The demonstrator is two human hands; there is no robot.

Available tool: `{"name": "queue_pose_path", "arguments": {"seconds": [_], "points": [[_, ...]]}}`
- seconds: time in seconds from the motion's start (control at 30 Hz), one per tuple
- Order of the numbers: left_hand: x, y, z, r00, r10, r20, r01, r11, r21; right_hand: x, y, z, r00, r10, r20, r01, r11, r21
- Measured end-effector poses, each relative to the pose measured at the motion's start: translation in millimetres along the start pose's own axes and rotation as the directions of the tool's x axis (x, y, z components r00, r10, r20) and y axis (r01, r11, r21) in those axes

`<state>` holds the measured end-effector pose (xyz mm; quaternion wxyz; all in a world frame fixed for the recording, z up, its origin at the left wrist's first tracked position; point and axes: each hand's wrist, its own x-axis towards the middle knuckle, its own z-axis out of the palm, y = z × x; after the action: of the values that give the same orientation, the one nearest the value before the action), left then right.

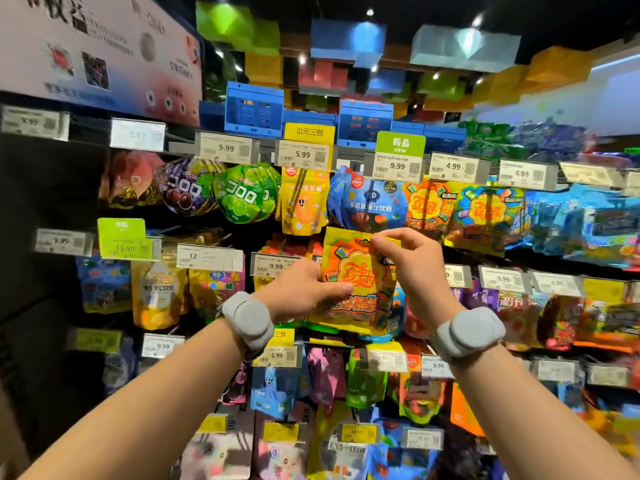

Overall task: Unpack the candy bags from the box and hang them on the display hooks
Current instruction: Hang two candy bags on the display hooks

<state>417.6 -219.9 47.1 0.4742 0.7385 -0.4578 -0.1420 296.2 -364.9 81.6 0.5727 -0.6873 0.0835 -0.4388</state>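
While both hands grip it, candy bag [356,271] hides hook

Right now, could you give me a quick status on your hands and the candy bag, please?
Left hand grips the orange candy bag at its side. Right hand pinches its top edge. Bag held up before the display, not yet hung. Nothing in the way.

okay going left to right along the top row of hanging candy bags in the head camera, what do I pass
Peach bag → purple grape bag → green grape bag → yellow bag → blue bag → orange bag, matching the candy bag held by the left hand and right hand.
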Motion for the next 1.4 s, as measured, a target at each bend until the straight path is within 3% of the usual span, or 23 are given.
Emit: {"name": "queue_pose_path", "arguments": {"seconds": [0.23,0.37,0.5,0.97,1.23,1.33,1.4], "points": [[-0.8,-12.4,-0.6,1.000,-0.013,0.007,0.014,0.990,-0.138,-23.9,14.9,12.0,0.984,0.180,0.003,-0.179,0.980,0.082],[-3.1,-22.3,5.0,0.995,-0.015,0.099,0.033,0.983,-0.180,-34.9,19.7,13.5,0.978,0.203,-0.054,-0.199,0.978,0.062],[-7.5,-22.7,15.9,0.995,-0.006,0.104,0.026,0.981,-0.193,-39.3,21.7,2.4,0.968,0.233,-0.088,-0.228,0.972,0.063],[21.0,30.8,57.8,0.998,0.019,0.057,-0.007,0.979,-0.202,-3.9,7.8,-92.8,0.974,0.158,-0.164,-0.131,0.978,0.162],[46.7,81.7,67.1,0.981,0.160,-0.110,-0.153,0.986,0.068,24.4,-2.0,-151.2,0.975,0.108,-0.192,-0.072,0.980,0.188],[66.5,104.0,68.8,0.940,0.294,-0.171,-0.257,0.944,0.207,32.0,-2.1,-168.7,0.976,0.092,-0.195,-0.056,0.981,0.184],[75.9,122.1,68.9,0.885,0.407,-0.226,-0.295,0.866,0.404,37.9,-2.3,-175.6,0.976,0.094,-0.195,-0.059,0.982,0.180]]}}
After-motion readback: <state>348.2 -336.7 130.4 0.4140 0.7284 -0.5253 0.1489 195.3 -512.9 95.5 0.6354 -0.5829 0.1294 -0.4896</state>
